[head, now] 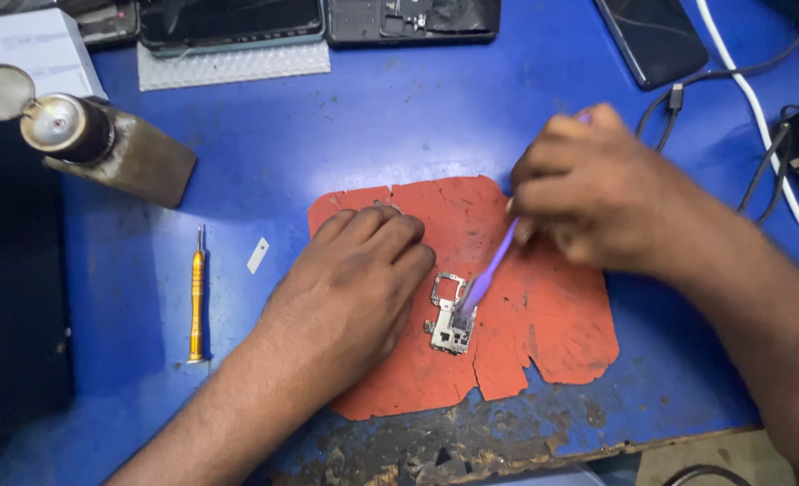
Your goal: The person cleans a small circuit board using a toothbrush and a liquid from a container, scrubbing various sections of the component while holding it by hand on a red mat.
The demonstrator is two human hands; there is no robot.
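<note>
Centrally, the right hand (588, 193) grips a purple brush (485, 274) on the circuit board (451, 315); the left hand (359, 279) rests flat, released, beside it on the red mat (552, 315).

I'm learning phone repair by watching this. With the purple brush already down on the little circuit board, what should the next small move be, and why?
Probably a short stroke of the purple brush along the circuit board. Its tip already rests on the board's upper half, the right hand holds it at a slant, and the left hand lies flat on the red mat beside the board, seemingly steadying it.
</note>
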